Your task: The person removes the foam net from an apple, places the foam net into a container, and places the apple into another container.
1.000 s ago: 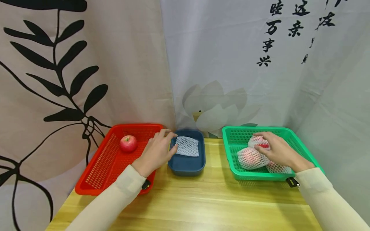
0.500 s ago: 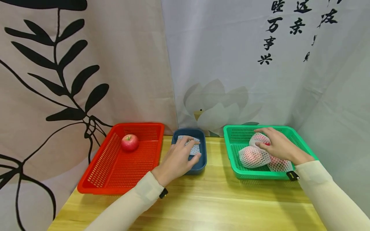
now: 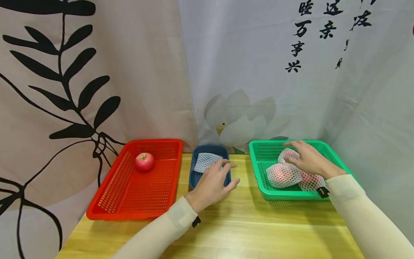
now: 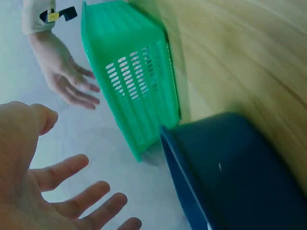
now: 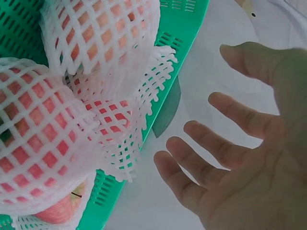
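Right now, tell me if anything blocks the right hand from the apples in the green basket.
Only the white mesh nets around the apples; otherwise nothing visible stands between them and the right hand, which hovers over the green basket.

Red basket (image 3: 142,194) is perforated plastic, light gloss. Green basket (image 3: 291,196): perforated plastic too. Navy bin (image 4: 240,167): smooth plastic, soft sheen. Fruit nets (image 5: 38,134): matt foam-like mesh. Bare apple (image 3: 144,162): smooth, glossy. Tabletop (image 3: 258,233): grained wood look, semi-gloss. Backdrop (image 3: 145,72) and sleeves (image 3: 359,205): matt cloth.
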The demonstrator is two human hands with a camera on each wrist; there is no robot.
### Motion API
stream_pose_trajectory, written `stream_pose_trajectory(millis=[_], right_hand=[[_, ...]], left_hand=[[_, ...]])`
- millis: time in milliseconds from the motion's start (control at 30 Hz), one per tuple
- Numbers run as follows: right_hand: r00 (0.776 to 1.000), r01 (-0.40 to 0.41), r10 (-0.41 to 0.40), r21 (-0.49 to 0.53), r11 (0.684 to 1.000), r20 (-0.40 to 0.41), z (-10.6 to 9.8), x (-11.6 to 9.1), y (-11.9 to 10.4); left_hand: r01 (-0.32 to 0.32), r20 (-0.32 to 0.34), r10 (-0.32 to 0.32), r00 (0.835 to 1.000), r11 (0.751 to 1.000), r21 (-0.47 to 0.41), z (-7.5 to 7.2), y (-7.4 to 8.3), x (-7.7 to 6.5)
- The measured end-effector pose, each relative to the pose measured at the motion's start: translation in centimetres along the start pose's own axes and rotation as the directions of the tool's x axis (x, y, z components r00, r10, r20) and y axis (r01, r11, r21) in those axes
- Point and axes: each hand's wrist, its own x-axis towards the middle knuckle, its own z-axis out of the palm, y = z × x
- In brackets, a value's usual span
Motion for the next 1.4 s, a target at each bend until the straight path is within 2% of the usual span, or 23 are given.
stream_pose_trajectory(millis=[233,400,800,1100,1400], right_hand=[[1.0,0.009,-0.009,0.005,1.0,0.025,0.2,0.9,0.2],[0.999,0.006,-0.006,0.001,1.0,0.043,0.0,1.7,0.8],[0.991,-0.079,0.078,0.005,0.997,0.107,-0.1,3.8,2.0],[0.984,-0.118,0.121,-0.03,0.993,0.127,0.5,5.0,2.1],[0.975,-0.157,0.164,-0.055,0.986,0.153,1.2,5.7,2.7]], left_hand=[[-0.008,0.008,0.009,1.0,0.999,-0.05,2.0,0.8,0.8],[-0.008,0.026,0.009,1.0,0.999,-0.048,3.6,1.7,1.1],[0.009,0.06,-0.007,0.998,1.0,-0.023,6.4,3.4,2.0],[0.003,0.08,0.001,0.997,0.999,-0.045,7.6,4.3,2.8],[-0.003,0.1,0.003,0.995,1.0,0.007,8.2,4.6,3.5]])
